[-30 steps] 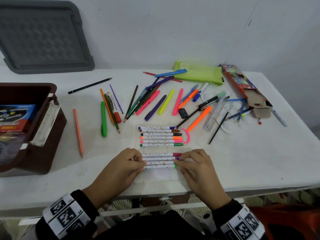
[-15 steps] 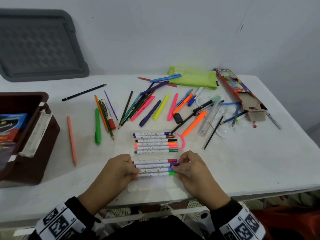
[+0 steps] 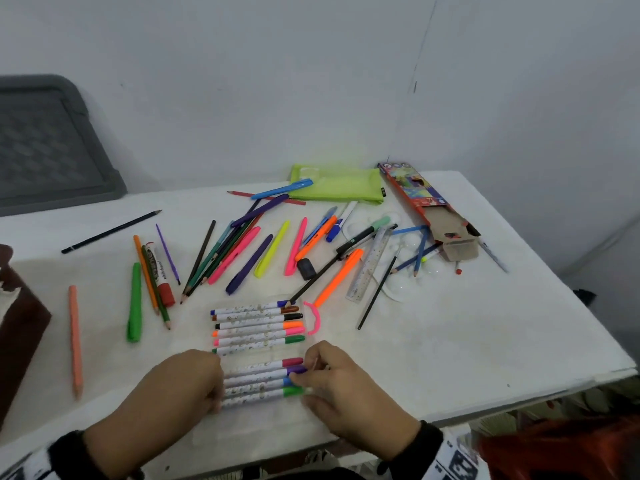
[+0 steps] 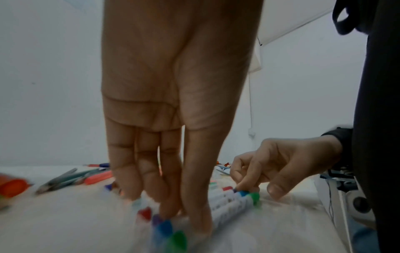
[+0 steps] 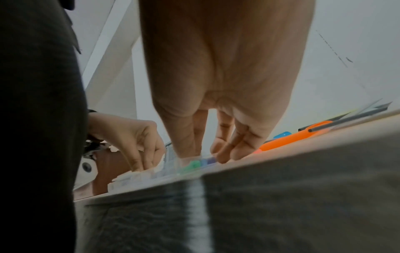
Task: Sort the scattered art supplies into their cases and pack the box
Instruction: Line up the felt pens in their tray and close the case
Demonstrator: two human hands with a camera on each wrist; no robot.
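A clear marker case (image 3: pixel 259 427) with a pink handle (image 3: pixel 313 318) lies open near the table's front edge. Several white markers (image 3: pixel 258 327) fill its far half. A second row of markers (image 3: pixel 261 381) lies in the near half. My left hand (image 3: pixel 218 388) pinches their left ends, thumb and fingertips (image 4: pixel 171 207) down on them. My right hand (image 3: pixel 300 380) pinches the coloured caps; its fingers (image 4: pixel 244 179) are curled at the purple and blue caps. In the right wrist view the right hand (image 5: pixel 205 156) sits over the green cap (image 5: pixel 193 165).
Loose pens, pencils and highlighters (image 3: pixel 242 251) are scattered behind the case, with a ruler (image 3: pixel 369 268). A green pouch (image 3: pixel 339 185) and an open cardboard pencil box (image 3: pixel 426 206) lie at the back right. A brown box (image 3: pixel 17 334) stands at the left; a grey lid (image 3: pixel 52 143) leans on the wall.
Both hands have stayed at the ends of the near row of markers, the right fingers shifting a little on the caps. The head view has swung right, pushing the brown box to the edge.
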